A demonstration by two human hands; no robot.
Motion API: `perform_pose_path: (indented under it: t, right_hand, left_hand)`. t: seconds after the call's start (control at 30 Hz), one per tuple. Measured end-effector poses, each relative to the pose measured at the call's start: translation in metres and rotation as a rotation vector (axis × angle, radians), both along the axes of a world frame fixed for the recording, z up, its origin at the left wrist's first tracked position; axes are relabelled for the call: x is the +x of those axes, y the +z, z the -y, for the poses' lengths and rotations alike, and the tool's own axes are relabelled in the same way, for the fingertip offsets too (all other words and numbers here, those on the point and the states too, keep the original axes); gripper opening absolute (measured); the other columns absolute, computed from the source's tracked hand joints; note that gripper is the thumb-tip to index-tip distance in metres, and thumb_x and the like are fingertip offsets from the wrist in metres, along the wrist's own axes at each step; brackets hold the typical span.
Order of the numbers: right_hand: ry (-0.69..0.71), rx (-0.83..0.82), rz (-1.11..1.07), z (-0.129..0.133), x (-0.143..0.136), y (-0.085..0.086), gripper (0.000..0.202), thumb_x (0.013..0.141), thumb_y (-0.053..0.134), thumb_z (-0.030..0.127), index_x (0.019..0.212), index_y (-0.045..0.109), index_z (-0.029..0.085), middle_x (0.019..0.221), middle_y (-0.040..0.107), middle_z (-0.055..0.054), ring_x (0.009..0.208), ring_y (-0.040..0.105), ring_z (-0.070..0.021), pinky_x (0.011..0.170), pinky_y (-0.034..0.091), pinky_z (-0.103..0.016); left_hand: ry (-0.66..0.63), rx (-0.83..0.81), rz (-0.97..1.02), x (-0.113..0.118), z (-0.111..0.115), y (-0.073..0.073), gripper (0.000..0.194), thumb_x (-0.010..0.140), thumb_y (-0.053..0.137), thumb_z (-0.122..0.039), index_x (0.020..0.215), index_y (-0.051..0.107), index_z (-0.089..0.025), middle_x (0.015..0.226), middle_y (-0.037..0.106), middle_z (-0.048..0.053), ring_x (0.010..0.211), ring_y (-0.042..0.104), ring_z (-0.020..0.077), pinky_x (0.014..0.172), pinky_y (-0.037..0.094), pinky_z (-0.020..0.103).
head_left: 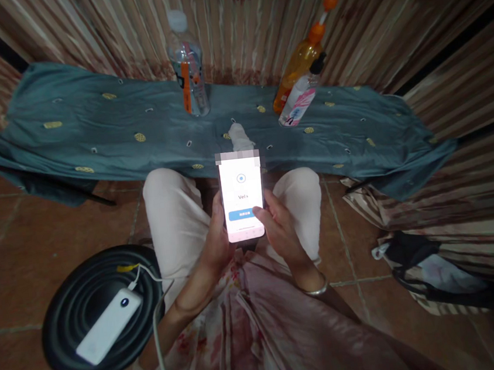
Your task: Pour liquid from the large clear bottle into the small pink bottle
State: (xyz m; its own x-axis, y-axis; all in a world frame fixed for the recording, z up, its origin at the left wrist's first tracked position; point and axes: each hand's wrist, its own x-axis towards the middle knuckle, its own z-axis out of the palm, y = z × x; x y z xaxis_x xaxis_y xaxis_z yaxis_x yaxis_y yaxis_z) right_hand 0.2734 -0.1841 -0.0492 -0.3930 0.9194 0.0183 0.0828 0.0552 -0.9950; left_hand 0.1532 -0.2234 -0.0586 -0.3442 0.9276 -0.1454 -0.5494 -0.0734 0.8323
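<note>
A smartphone (pixel 242 191) with a bright white screen is held upright above my lap, between my knees. On the screen are a round icon, the start of a word and a blue button. My left hand (pixel 217 235) grips the phone's left edge, its fingers mostly hidden behind it. Around the right edge is my right hand (pixel 280 223), its thumb lying over the right end of the blue button. A silvery bangle (pixel 317 286) circles the right wrist. Just beyond the phone's top, a crumpled whitish item (pixel 239 136) lies on the cloth.
A teal cloth (pixel 162 135) covers the low bench ahead. On it stand a clear plastic bottle (pixel 192 79), an orange pump bottle (pixel 297 74) and a clear black-topped bottle (pixel 302 99). A white power bank (pixel 109 326) with a cable rests on a black round stool (pixel 60 340). Dark fabric (pixel 413 250) lies right.
</note>
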Motion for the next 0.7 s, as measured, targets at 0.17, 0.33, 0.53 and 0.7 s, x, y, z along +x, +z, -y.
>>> perform_pose_path:
  t: [0.17, 0.33, 0.53, 0.7]
  right_hand:
    - [0.008, 0.009, -0.017, -0.0004, 0.0030, 0.0055, 0.027, 0.094, 0.053, 0.029, 0.118, 0.065, 0.028, 0.105, 0.076, -0.002, 0.097, 0.069, -0.0240, 0.076, 0.057, -0.034]
    - [0.015, 0.005, -0.010, -0.0006, 0.0048, 0.0049, 0.029, 0.091, 0.055, 0.026, 0.118, 0.065, 0.028, 0.103, 0.076, 0.000, 0.093, 0.068, -0.0230, 0.073, 0.055, -0.033]
    - [0.028, 0.006, 0.008, -0.0007, 0.0061, 0.0018, 0.030, 0.090, 0.057, 0.026, 0.119, 0.064, 0.028, 0.101, 0.075, 0.000, 0.087, 0.068, -0.0220, 0.071, 0.055, -0.033]
    - [0.027, 0.007, 0.006, -0.0006, 0.0060, -0.0002, 0.032, 0.091, 0.058, 0.029, 0.123, 0.063, 0.029, 0.103, 0.075, -0.001, 0.087, 0.068, -0.0226, 0.075, 0.057, -0.036]
  left_hand:
    - [-0.012, 0.000, 0.086, 0.0013, -0.0005, 0.0031, 0.052, 0.088, 0.063, -0.068, 0.118, 0.061, -0.025, 0.121, 0.074, 0.006, 0.107, 0.072, 0.0248, 0.090, 0.059, 0.036]
    - [-0.016, 0.014, 0.097, 0.0012, -0.0005, 0.0021, 0.053, 0.088, 0.064, -0.067, 0.119, 0.060, -0.025, 0.118, 0.074, 0.006, 0.102, 0.073, 0.0234, 0.090, 0.060, 0.036]
    - [-0.038, 0.011, 0.073, 0.0002, -0.0004, 0.0011, 0.051, 0.093, 0.057, -0.065, 0.124, 0.057, -0.025, 0.121, 0.073, 0.007, 0.103, 0.072, 0.0235, 0.091, 0.059, 0.038]
    - [-0.017, 0.011, 0.068, 0.0002, -0.0007, 0.0020, 0.053, 0.088, 0.063, -0.068, 0.118, 0.060, -0.025, 0.121, 0.073, 0.006, 0.104, 0.072, 0.0234, 0.096, 0.057, 0.037]
